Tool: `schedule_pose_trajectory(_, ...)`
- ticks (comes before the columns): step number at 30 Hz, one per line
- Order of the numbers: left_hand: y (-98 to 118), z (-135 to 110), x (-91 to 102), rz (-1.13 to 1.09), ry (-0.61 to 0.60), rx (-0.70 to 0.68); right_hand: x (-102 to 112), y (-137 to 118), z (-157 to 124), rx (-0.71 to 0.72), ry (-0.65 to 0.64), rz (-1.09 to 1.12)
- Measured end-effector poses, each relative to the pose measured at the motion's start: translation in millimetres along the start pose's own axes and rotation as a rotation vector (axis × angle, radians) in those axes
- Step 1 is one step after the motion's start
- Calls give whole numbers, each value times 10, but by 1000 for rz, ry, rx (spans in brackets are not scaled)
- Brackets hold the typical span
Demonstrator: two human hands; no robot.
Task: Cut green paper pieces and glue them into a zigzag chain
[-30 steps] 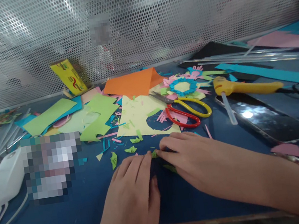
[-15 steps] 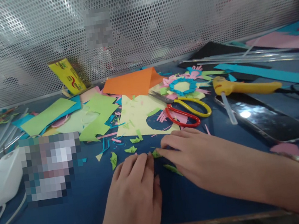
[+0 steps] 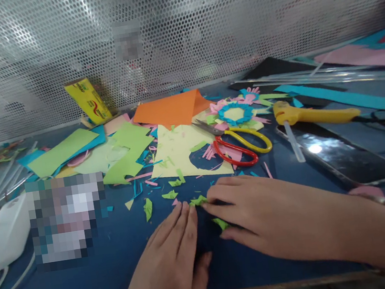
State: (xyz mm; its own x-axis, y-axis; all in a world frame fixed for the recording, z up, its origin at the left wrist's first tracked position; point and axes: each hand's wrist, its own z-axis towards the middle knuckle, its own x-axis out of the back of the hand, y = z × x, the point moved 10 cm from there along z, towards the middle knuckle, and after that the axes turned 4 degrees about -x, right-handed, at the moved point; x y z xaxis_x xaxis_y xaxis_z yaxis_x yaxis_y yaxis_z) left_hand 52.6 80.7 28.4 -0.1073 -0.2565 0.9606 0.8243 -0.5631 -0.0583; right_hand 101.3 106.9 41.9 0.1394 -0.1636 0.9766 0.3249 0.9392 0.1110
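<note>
My left hand (image 3: 172, 253) lies flat on the blue table, fingers stretched out and close together, tips touching a small green paper scrap (image 3: 198, 201). My right hand (image 3: 249, 208) rests palm down beside it, fingers extended, its fingertips on the same green scrap. Another green bit (image 3: 220, 223) peeks out from under the right hand. Just beyond the hands lies a pale yellow sheet (image 3: 179, 153) with a round hole cut in it. Red and yellow scissors (image 3: 241, 143) lie on its right edge.
Green, orange and blue paper pieces and scraps litter the blue table (image 3: 106, 268). A yellow glue gun (image 3: 313, 114), a dark phone (image 3: 342, 156) and a paper flower (image 3: 234, 111) lie at the right. A white device (image 3: 0, 238) sits at the left; perforated metal screen (image 3: 175, 31) behind.
My left hand has flattened and slid slightly nearer to me. The right hand's fingers have spread over the green scrap, which has shifted a little on the table.
</note>
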Motion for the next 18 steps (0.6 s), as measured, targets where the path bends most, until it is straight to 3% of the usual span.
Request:
schedule_pose_trajectory(4, -92, 4, 32, -69, -12, 25, -52, -2, -19, 47, -65, 34)
schedule_pose_trajectory(7, -140, 28, 49, -113, -16, 55, -35, 87, 1, 3, -77, 118)
schedule_pose_trajectory(12, -136, 47, 66, -144, -11, 100, 98, 411, 7, -211, -55, 385)
schedule_pose_trajectory(15, -108, 26, 110, -148, 46, 110, 254, 770, -86, -413, 14, 319)
schedule_pose_trajectory(18, -137, -29, 183, -186, 143, 130, 342, 1246, -315, -667, -7, 190)
